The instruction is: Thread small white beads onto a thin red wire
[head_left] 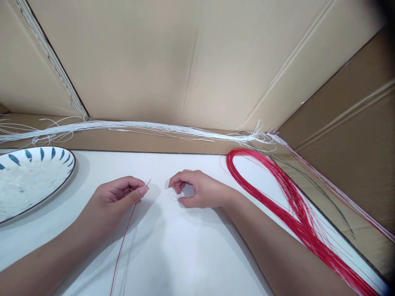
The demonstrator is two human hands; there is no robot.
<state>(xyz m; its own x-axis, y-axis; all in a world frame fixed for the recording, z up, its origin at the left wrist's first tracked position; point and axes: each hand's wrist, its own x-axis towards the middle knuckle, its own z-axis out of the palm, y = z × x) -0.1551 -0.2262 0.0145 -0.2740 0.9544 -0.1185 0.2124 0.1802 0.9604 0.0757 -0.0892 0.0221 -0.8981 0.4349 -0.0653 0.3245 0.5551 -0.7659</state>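
Note:
Between thumb and fingertips, my left hand [123, 195] pinches a thin red cord [122, 242]. A short end of the cord sticks out past the fingertips, and the long part trails down to the lower edge of the view. To the right, my right hand [197, 189] rests low over the white tabletop, thumb and curled fingers apart. Its fingertips are at a small pile of clear or whitish bits [173, 194], too small to make out singly. I see nothing held between those fingers.
An oval plate [68, 172] with blue leaf marks holds many whitish bits at left. A looped bundle of red cords [256, 193] lies at right. White cords [138, 125] run along the back, before cardboard walls [154, 61]. The white tabletop [191, 255] lies beneath my hands.

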